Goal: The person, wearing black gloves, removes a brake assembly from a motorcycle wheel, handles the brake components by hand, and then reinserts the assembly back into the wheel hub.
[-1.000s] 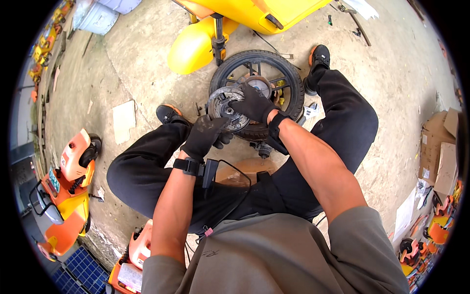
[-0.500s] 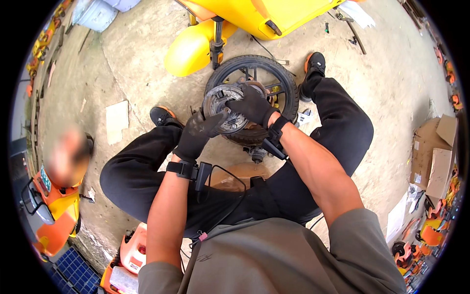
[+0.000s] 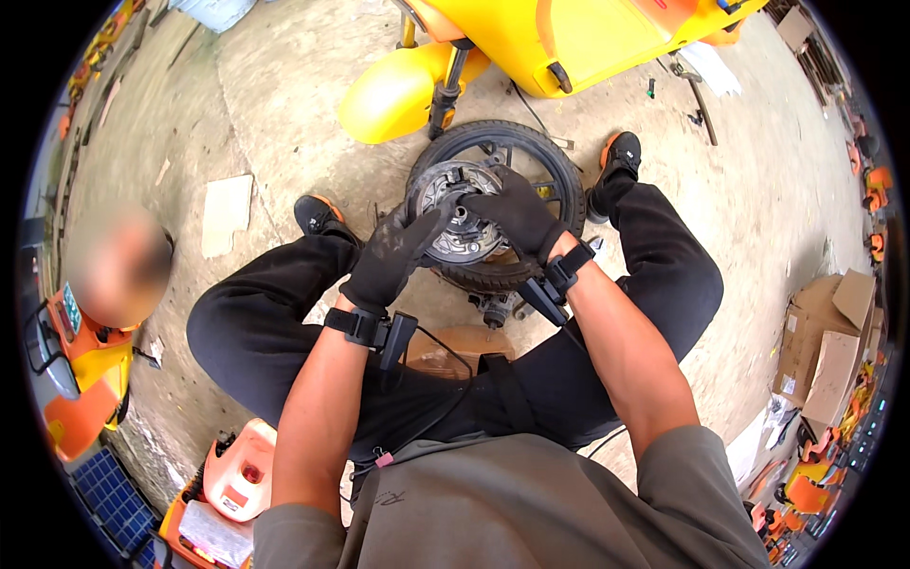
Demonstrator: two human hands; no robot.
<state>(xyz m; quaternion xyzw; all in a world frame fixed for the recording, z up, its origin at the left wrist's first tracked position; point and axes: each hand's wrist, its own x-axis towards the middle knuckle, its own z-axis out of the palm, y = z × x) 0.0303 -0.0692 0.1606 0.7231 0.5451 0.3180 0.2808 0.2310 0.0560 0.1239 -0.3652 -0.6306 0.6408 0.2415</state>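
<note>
- Disc [image 3: 449, 245] of grey metal, round and so without a long axis; worked face turned toward the wearer, bore [image 3: 461, 213] near the middle of that face.
- In front of the near-left part of the spoked wheel [image 3: 572, 180], with tyre and rim showing beyond, mostly from twelve round to three o'clock. Cannot tell contact from a slight gap behind.
- At three o'clock from the bore, right hand [image 3: 521, 216] in a dark glove: clamped on the disc, fingers over the upper-right edge, thumb across the face toward the bore. Disc at nine o'clock from this palm.
- At eight o'clock, left hand [image 3: 387, 254], gloved too: thumb over the lower-left face, pointing to the bore; fingers largely hidden. Cannot tell a firm pinch from a light rest. Disc at two o'clock from this palm.
- Nearer of the two by palm: right hand, covering more of the face. Both thumb tips just beside the bore, from opposite sides.
- Between five and six, below the tyre, a small dark metal part [image 3: 493, 311].
- Farther out, near twelve, fork leg [image 3: 444, 100]; at eleven, yellow fender [image 3: 387, 102]; at one, yellow bodywork [image 3: 517, 43].
- Well apart, between three and four, an open cardboard box [image 3: 806, 332].
</note>
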